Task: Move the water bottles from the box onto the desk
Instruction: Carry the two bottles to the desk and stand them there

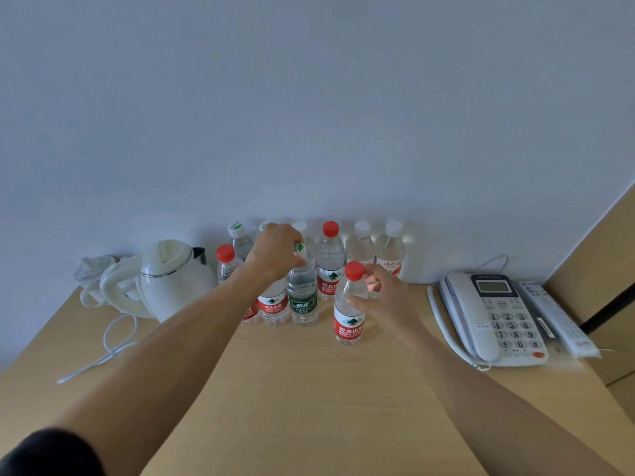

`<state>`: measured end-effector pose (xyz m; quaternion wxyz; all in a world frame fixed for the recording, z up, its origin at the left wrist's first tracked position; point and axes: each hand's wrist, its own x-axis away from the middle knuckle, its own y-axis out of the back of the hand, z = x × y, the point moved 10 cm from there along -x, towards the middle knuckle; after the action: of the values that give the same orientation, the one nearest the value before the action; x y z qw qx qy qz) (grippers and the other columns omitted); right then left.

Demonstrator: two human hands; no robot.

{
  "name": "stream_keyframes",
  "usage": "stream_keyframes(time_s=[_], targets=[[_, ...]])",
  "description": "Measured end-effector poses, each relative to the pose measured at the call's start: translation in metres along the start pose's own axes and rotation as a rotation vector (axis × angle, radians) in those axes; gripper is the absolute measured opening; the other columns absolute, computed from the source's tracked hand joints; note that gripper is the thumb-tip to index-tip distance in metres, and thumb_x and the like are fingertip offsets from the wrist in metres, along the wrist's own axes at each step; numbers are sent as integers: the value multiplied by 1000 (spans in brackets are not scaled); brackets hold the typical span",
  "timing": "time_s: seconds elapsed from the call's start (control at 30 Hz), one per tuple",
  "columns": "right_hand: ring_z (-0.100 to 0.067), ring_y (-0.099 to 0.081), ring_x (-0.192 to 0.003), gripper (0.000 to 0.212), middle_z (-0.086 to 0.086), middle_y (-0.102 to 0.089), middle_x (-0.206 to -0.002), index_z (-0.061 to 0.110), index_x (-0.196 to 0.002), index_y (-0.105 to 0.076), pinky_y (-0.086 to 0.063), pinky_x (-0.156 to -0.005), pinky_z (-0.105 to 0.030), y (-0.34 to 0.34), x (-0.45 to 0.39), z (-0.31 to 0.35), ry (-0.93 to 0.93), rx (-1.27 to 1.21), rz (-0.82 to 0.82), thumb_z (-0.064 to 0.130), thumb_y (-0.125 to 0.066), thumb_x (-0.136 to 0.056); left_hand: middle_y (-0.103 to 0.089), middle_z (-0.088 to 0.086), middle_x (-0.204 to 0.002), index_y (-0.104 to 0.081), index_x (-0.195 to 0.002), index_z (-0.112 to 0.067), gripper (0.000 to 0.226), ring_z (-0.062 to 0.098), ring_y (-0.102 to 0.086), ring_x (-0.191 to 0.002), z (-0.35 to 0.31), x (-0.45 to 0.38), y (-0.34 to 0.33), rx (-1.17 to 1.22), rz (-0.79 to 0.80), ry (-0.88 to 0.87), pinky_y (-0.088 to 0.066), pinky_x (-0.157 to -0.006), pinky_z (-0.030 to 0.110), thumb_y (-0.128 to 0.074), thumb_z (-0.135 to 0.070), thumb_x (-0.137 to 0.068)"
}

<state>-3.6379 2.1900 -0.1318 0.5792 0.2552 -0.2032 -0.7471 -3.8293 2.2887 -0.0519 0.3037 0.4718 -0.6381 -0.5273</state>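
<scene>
The wooden bench (309, 389) is viewed from above, with a pale wall behind it. Water bottles are seen standing upright in a cluster at the back centre of the bench; no box is in view.

The left hand (275, 250) is curled over the top of a green-labelled bottle (302, 293), the fingers closed round its white and green cap. This bottle stands on the bench in the front row, just beside a red-labelled bottle (274, 305) on its left.

The right hand (381, 297) is wrapped loosely round the shoulder of a red-capped bottle (349, 307), the thumb laid across its front and the fingers behind. This bottle stands on the bench, set forward of the cluster and nearest the camera.

Behind these, against the wall, another red-capped bottle (330, 261) and 2 white-capped bottles (390, 250) with red script on the labels are noted. A further red-capped bottle (226, 264) and a green-and-white-capped bottle (238, 237) stand at the left end of the cluster.

A white electric kettle (168, 278) with its cord (110, 341) is recorded left of the bottles. A white desk telephone (498, 317) and a remote control (556, 319) lie at the right.
</scene>
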Motion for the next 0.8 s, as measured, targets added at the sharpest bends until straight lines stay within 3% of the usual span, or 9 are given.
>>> stream_keyframes(time_s=[0.33,0.5,0.63,0.8], targets=[[-9,-52,-79,34,24,-47,-74,20,-101,-61,-34,-67,-21,-1,-16,22,66,155,5,22,-82,-74,-72,6,-107,-72,-119,-12,44,21,-64,-94,1,-2,-2,-5,-5,2,-47,-80,27,-83,-30,-80],[-13,-47,-78,35,18,-43,-73,21,-92,-51,-30,-62,-21,-12,-28,36,79,123,-8,17,-82,-75,-72,6,-107,-72,-119,-12,43,21,-64,-95,1,-1,-2,10,-15,8,-50,-82,28,-82,-29,-80],[-17,-46,-79,39,4,-48,-84,21,-87,-45,-31,-70,-26,-21,-37,43,54,134,-28,17,-82,-75,-72,7,-106,-71,-118,-12,43,22,-65,-96,2,0,-3,14,-19,11,-52,-85,31,-82,-29,-81],[-17,-45,-73,45,13,-41,-71,30,-74,-39,-28,-62,-25,-24,-38,45,50,110,-56,16,-82,-74,-72,7,-106,-70,-115,-11,41,23,-65,-95,5,0,-3,30,-39,20,-49,-81,30,-82,-28,-80]])
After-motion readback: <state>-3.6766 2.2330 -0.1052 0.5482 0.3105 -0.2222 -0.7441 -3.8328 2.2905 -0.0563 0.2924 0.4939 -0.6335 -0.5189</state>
